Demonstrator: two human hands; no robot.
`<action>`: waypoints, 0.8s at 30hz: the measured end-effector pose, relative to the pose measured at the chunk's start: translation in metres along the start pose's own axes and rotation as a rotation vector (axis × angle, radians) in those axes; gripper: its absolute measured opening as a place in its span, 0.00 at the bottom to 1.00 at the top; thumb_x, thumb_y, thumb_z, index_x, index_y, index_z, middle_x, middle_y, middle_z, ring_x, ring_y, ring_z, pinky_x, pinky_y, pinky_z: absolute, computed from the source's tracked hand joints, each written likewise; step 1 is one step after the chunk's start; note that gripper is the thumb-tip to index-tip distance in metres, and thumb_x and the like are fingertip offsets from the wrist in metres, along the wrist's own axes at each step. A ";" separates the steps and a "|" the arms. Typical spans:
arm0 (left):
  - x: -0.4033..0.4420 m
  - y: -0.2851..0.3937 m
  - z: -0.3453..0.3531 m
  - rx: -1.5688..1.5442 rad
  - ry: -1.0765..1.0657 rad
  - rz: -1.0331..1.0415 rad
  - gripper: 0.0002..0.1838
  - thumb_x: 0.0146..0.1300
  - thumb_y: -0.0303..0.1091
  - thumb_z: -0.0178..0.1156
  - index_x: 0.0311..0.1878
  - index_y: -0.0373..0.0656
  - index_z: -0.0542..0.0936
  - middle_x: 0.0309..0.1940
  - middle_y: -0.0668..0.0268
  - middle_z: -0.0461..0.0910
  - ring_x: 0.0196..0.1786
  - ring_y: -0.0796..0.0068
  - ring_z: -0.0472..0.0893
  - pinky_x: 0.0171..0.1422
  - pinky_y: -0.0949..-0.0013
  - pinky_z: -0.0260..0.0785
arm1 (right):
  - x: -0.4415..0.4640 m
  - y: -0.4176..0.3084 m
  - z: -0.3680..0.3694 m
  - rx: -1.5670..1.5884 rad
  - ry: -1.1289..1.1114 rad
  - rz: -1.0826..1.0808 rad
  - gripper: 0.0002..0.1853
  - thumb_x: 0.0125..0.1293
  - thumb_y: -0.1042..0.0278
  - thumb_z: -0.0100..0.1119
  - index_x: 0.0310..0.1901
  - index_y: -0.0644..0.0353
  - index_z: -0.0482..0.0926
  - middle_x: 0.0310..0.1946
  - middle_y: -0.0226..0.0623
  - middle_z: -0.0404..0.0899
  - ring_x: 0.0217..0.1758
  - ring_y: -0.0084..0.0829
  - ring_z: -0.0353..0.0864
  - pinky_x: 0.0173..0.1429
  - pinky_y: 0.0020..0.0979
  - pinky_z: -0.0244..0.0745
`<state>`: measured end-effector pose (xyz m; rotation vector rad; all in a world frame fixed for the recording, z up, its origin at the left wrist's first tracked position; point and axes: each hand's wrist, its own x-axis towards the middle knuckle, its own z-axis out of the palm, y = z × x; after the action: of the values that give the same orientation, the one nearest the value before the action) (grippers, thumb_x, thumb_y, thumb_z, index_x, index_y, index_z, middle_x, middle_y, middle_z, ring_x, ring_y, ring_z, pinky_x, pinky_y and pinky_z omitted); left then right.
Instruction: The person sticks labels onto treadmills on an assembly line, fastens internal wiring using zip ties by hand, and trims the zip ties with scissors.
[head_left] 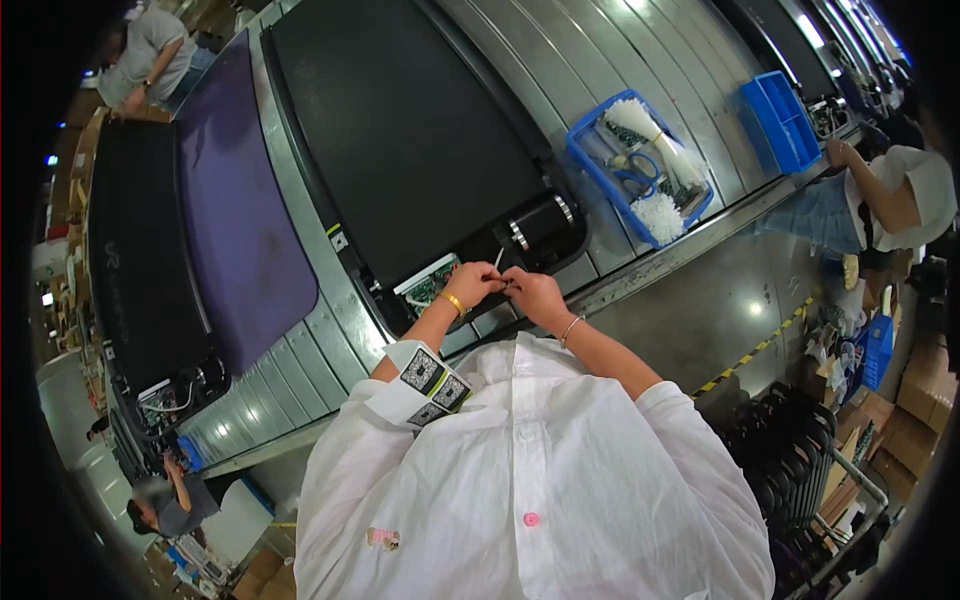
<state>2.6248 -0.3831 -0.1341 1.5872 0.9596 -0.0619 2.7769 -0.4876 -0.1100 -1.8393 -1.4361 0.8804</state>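
My left hand (472, 285) and my right hand (537, 297) meet fingertip to fingertip over the open end of a black walking pad (400, 140). Both are closed in a pinch. A thin white cable tie (500, 258) sticks up between them; the point where they grip is mostly hidden by the fingers. Left of my left hand lies a green circuit board (425, 288) inside the open housing. A black cylindrical motor (545, 225) sits just beyond my right hand. Printed code labels (425, 378) hang on a white strip around my left forearm.
A blue bin (655, 240) holds white cable ties, scissors and small white parts. An empty-looking divided blue bin (780, 125) stands farther right. A purple mat (240, 200) and another walking pad (140, 250) lie left on the metal conveyor (310, 350). Co-workers stand at both sides.
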 end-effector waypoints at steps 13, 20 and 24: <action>-0.013 -0.009 0.023 -0.034 0.300 0.213 0.06 0.52 0.22 0.62 0.35 0.40 0.83 0.32 0.66 0.77 0.34 0.75 0.79 0.38 0.75 0.71 | 0.006 -0.022 -0.012 0.136 -0.044 -0.103 0.04 0.55 0.80 0.52 0.31 0.59 0.73 0.24 0.40 0.78 0.31 0.43 0.78 0.36 0.38 0.73; 0.009 -0.018 0.035 -0.279 0.429 -0.096 0.04 0.53 0.23 0.59 0.33 0.38 0.79 0.25 0.63 0.78 0.23 0.70 0.79 0.27 0.71 0.71 | 0.000 -0.039 -0.021 0.102 -0.040 -0.093 0.05 0.54 0.83 0.50 0.29 0.60 0.73 0.23 0.40 0.77 0.31 0.42 0.78 0.36 0.36 0.72; 0.009 -0.024 0.033 -0.242 0.398 -0.078 0.04 0.54 0.25 0.59 0.33 0.38 0.78 0.22 0.62 0.77 0.22 0.71 0.78 0.26 0.71 0.71 | 0.002 -0.028 -0.020 0.219 -0.057 -0.043 0.06 0.53 0.83 0.49 0.29 0.61 0.74 0.24 0.40 0.77 0.32 0.40 0.78 0.37 0.35 0.72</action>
<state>2.6309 -0.4079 -0.1675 1.3613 1.2851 0.3166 2.7783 -0.4815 -0.0757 -1.6280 -1.3504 1.0328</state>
